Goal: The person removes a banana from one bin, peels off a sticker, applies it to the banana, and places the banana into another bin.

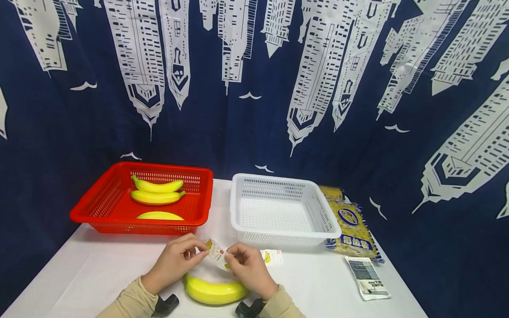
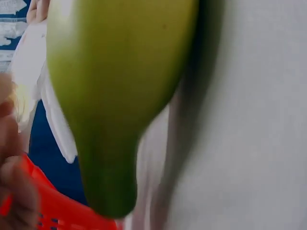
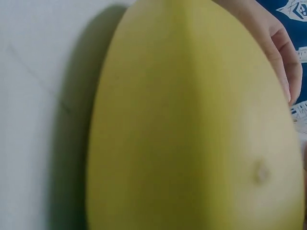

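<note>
Between both hands, over the white table, stretches a small white printed label point(image 1: 215, 254) with banana pictures and a red mark. My left hand point(image 1: 176, 260) pinches its left end between thumb and forefinger. The right hand point(image 1: 250, 269) pinches the other end. Just below the hands lies a yellow banana point(image 1: 214, 292), its greenish stem to the left; it fills much of both wrist views, the stem point(image 2: 110, 182) showing in the left one. A second label point(image 1: 274, 257) with a banana picture lies flat behind the right hand.
A red basket point(image 1: 83, 215) at back left holds three bananas, one partly hidden by the front rim. Beside it stands a white basket point(image 1: 274, 214). Yellow printed food packs point(image 1: 351, 227) and a small white packet point(image 1: 367, 278) lie at right. A dark patterned curtain point(image 1: 254, 123) hangs behind.
</note>
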The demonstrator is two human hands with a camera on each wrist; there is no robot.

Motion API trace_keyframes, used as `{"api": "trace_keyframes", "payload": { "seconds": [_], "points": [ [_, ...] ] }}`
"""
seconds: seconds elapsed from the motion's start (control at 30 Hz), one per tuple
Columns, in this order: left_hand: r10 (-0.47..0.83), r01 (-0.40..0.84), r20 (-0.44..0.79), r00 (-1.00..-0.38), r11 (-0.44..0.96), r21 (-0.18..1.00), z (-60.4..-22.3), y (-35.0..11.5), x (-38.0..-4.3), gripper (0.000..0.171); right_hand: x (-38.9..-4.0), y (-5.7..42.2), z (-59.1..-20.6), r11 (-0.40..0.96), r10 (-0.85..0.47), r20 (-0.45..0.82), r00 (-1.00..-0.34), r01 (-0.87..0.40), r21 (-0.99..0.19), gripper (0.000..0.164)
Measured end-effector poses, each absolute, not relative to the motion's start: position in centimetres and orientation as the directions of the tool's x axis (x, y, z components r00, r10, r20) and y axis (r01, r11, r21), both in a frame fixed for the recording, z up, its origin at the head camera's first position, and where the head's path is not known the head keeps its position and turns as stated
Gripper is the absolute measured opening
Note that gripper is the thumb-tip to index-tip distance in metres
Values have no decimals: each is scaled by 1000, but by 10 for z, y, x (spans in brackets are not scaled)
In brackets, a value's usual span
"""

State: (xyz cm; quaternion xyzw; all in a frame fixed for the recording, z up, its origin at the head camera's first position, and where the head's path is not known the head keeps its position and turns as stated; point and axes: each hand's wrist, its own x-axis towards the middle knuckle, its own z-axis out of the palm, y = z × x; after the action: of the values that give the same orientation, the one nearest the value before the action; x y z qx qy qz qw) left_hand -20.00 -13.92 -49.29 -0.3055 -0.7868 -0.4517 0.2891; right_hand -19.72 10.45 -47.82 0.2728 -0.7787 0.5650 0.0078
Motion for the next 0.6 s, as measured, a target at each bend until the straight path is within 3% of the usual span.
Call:
{"api": "trace_keyframes", "payload": {
  "seconds": [0.23, 0.4, 0.6],
  "points": [
    [401, 723, 603, -690, 341, 601, -497, -137, -196, 29, -199, 103, -485, 140, -488, 412, -769, -535, -833, 12],
    [412, 725, 600, -686, 327, 606, -498, -136, -195, 24, -200, 100, -487, 91, -528, 470, -708, -597, -797, 14],
    [387, 719, 606, -695, 347, 602, -496, -136, -194, 16, -198, 98, -487, 86, -557, 458, -693, -596, -798, 14]
  ]
}}
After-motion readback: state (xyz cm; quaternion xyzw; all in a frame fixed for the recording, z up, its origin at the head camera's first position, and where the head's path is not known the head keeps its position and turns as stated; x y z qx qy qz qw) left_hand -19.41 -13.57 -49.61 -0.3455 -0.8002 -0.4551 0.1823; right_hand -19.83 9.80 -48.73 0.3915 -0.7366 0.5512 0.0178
